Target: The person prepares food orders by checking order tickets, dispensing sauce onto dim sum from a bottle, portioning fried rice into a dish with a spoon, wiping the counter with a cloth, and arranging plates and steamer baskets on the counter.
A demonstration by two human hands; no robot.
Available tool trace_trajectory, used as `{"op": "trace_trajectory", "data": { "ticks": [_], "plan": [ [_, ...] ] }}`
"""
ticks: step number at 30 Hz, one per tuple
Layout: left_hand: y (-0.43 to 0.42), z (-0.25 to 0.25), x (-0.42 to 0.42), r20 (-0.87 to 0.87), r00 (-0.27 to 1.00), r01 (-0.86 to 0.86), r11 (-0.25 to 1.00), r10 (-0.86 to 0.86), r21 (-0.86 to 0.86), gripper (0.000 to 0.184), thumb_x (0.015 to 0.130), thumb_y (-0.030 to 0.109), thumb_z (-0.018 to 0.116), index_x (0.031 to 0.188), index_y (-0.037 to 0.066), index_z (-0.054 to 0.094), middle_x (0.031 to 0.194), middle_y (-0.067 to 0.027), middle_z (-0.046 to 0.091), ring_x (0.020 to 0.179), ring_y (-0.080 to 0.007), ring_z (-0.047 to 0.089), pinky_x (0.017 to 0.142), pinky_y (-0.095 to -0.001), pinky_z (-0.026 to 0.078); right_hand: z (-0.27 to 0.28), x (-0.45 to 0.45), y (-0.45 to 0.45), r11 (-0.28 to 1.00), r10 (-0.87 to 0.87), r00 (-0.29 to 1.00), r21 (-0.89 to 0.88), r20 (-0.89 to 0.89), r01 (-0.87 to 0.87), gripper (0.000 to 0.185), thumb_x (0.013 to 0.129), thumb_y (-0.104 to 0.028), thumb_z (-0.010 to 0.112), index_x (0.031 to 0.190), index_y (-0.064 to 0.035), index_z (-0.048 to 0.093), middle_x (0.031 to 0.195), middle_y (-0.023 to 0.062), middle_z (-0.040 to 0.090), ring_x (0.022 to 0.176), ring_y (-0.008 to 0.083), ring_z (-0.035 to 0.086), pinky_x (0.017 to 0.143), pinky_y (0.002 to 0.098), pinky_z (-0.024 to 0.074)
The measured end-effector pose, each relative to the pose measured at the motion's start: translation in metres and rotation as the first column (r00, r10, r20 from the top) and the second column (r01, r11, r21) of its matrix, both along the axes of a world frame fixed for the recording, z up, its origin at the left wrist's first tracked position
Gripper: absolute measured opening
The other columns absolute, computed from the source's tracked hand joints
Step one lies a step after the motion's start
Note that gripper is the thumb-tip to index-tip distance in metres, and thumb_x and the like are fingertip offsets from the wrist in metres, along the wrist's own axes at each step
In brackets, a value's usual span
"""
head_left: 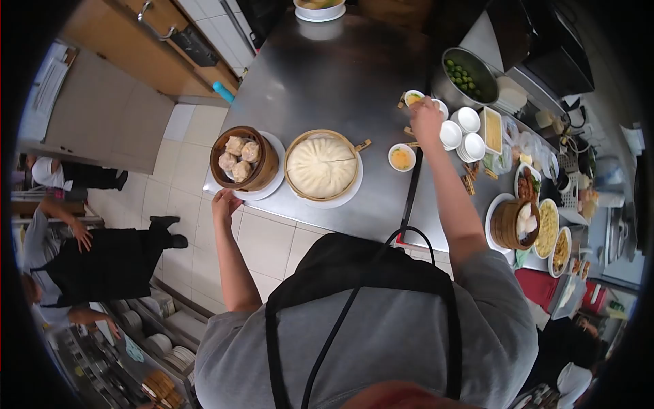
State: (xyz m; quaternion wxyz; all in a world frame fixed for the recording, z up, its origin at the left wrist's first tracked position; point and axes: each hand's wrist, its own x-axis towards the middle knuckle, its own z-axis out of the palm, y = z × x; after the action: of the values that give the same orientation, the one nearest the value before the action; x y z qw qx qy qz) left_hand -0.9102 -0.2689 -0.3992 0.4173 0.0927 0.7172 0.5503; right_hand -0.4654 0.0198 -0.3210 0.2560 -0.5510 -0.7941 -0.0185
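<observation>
At the left corner of the steel table, my left hand (225,203) touches the edge of a white plate (274,178) that bears a bamboo steamer of dumplings (240,158). Its fingers look closed on the rim. My right hand (426,121) reaches over the table's right part, fingers bent together at a small white cup with yellow sauce (413,98). A second sauce cup (401,158) stands nearer to me. Between my hands a large pleated bun (321,167) fills a shallow bamboo steamer on another white plate (359,187).
Stacked white cups (470,146), a metal bowl of green fruit (465,76), a yellow-filled tub (492,131) and dishes of food stand at the right. Another steamer (514,225) is near my right elbow. People stand at the far left and lower right.
</observation>
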Motion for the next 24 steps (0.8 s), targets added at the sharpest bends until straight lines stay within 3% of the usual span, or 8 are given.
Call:
{"op": "trace_trajectory", "data": {
  "ticks": [3, 9, 15, 17, 19, 21, 22, 24],
  "plan": [
    [0.001, 0.004, 0.002, -0.017, 1.0, 0.016, 1.0, -0.016, -0.019, 0.014, 0.08, 0.011, 0.053, 0.088, 0.0, 0.052, 0.071, -0.0055, 0.054, 0.058, -0.0143, 0.056, 0.055, -0.0248, 0.052, -0.027, -0.024, 0.03, 0.988, -0.104, 0.881, -0.052, 0.462, 0.144, 0.013, 0.071, -0.015, 0.054, 0.073, -0.0089, 0.065, 0.083, 0.0076, 0.059, 0.084, 0.0227, 0.056, 0.069, 0.035, 0.0428],
    [-0.003, -0.002, 0.0, -0.004, 1.0, 0.017, 1.0, -0.017, -0.009, 0.009, 0.082, 0.011, 0.052, 0.087, 0.004, 0.053, 0.072, -0.0026, 0.053, 0.062, -0.0134, 0.054, 0.058, -0.0257, 0.05, -0.059, -0.053, 0.031, 0.982, -0.093, 0.826, -0.083, 0.556, 0.167, 0.013, 0.072, -0.012, 0.052, 0.07, -0.0096, 0.065, 0.079, 0.0085, 0.063, 0.079, 0.0224, 0.06, 0.063, 0.0314, 0.0465],
    [-0.004, -0.005, -0.003, 0.028, 1.0, 0.006, 1.0, -0.007, 0.029, 0.011, 0.081, 0.011, 0.053, 0.088, 0.002, 0.053, 0.072, -0.0044, 0.053, 0.06, -0.0137, 0.055, 0.057, -0.0262, 0.052, -0.036, -0.024, -0.007, 0.957, -0.009, 0.863, -0.244, 0.506, 0.153, 0.013, 0.071, -0.012, 0.053, 0.075, -0.0097, 0.066, 0.078, 0.0068, 0.063, 0.086, 0.0216, 0.057, 0.069, 0.0311, 0.0432],
    [-0.004, -0.006, -0.003, 0.029, 1.0, 0.008, 1.0, -0.009, 0.03, 0.011, 0.081, 0.011, 0.053, 0.088, 0.002, 0.053, 0.072, -0.0044, 0.053, 0.059, -0.0138, 0.055, 0.057, -0.0264, 0.052, -0.03, -0.013, -0.029, 0.994, -0.048, 0.915, -0.074, 0.4, 0.085, 0.013, 0.071, -0.012, 0.052, 0.073, -0.0087, 0.064, 0.073, 0.0083, 0.063, 0.08, 0.0222, 0.059, 0.066, 0.0341, 0.0438],
    [-0.001, -0.008, -0.004, 0.031, 0.999, 0.014, 0.999, -0.015, 0.042, 0.012, 0.08, 0.008, 0.053, 0.091, 0.001, 0.052, 0.069, -0.0042, 0.052, 0.057, -0.0134, 0.054, 0.054, -0.0261, 0.053, -0.023, -0.015, -0.058, 0.933, -0.065, 0.991, -0.359, -0.116, 0.019, 0.011, 0.069, -0.013, 0.053, 0.07, -0.0061, 0.061, 0.069, 0.0119, 0.061, 0.069, 0.0229, 0.06, 0.062, 0.0371, 0.0447],
    [0.001, -0.005, 0.0, 0.001, 1.0, 0.002, 1.0, -0.002, 0.031, 0.016, 0.079, 0.005, 0.053, 0.094, 0.001, 0.052, 0.069, -0.0044, 0.052, 0.055, -0.013, 0.054, 0.053, -0.0257, 0.053, -0.054, -0.012, -0.094, 0.745, 0.017, 0.971, -0.645, -0.239, -0.172, 0.008, 0.068, -0.012, 0.056, 0.069, -0.0043, 0.058, 0.068, 0.0152, 0.06, 0.06, 0.0243, 0.059, 0.057, 0.0366, 0.0457],
    [0.003, -0.002, 0.003, -0.027, 1.0, -0.006, 1.0, 0.007, 0.023, 0.02, 0.078, 0.002, 0.053, 0.098, 0.0, 0.051, 0.068, -0.0047, 0.053, 0.054, -0.0127, 0.054, 0.051, -0.0252, 0.053, -0.089, -0.005, -0.108, 0.429, -0.004, 0.931, -0.842, -0.365, -0.328, 0.009, 0.071, -0.013, 0.057, 0.073, -0.0037, 0.058, 0.067, 0.014, 0.06, 0.065, 0.023, 0.061, 0.055, 0.0339, 0.0471],
    [0.006, 0.004, 0.006, -0.012, 1.0, -0.014, 0.999, 0.015, 0.04, 0.025, 0.077, 0.0, 0.053, 0.102, 0.0, 0.05, 0.068, -0.0051, 0.053, 0.054, -0.0123, 0.053, 0.05, -0.025, 0.053, -0.113, -0.011, -0.147, -0.042, -0.394, 0.751, -0.806, -0.529, -0.59, 0.021, 0.081, -0.015, 0.054, 0.093, 0.0014, 0.052, 0.079, 0.0163, 0.06, 0.068, 0.0227, 0.062, 0.062, 0.0298, 0.0508]
  ]
}}
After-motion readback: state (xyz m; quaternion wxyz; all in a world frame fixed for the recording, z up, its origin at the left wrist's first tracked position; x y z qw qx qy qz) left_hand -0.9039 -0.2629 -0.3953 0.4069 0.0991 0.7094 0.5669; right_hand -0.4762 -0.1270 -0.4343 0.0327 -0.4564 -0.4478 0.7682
